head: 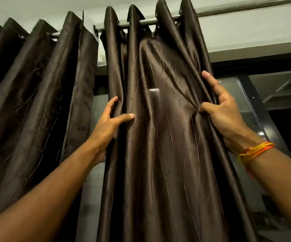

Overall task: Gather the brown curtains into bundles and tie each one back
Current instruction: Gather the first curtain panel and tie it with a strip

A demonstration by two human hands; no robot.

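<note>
1. Left of the held curtain (158,137), a second brown curtain (36,93) is seen hanging in loose pleats from the same rod (148,21); no tie is visible on it, so it is judged not yet bundled.
2. At the held curtain's left edge, the left hand (109,124) is placed with the thumb pressed on the front of the cloth and the fingers spread and reaching behind the edge; the grasp is loose, not closed.
3. The held curtain is shown hanging from the rod, partly gathered into folds between the two hands, with its lower end out of view.
4. At the held curtain's right edge, the right hand (223,109) is wrapped round the outer folds, thumb in front, fingers largely hidden behind the cloth; a thread band (254,151) is worn at the wrist.
5. For a neat bundle, the two edges are best drawn toward each other evenly, pleat upon pleat, since the glossy cloth is judged slippery and easily dropped.
</note>
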